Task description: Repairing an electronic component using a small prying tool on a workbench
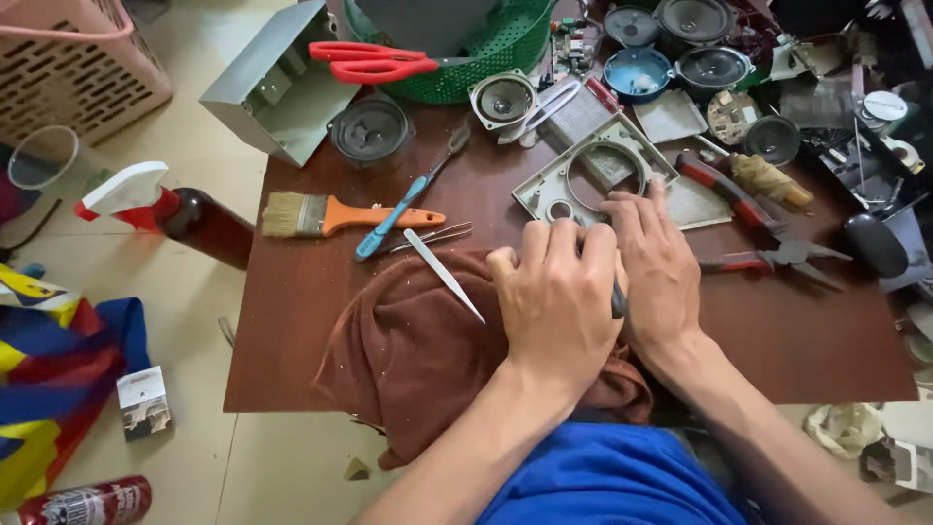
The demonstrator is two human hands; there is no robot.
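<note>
Both hands together — left hand [556, 297] fisted on a dark tool [618, 299], right hand [657, 261] flat beside the grey frame [593, 167].

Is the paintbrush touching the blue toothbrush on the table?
Touching, it seems. In the head view the paintbrush's orange handle runs right up to the blue toothbrush and their outlines cross near the handle's tip, with no table showing between them.

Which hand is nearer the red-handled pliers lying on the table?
Right. The right hand rests just left of the red-handled pliers, fingers on the grey plastic frame. The left hand sits farther left, on the brown cloth, with the right hand between it and the pliers.
</note>
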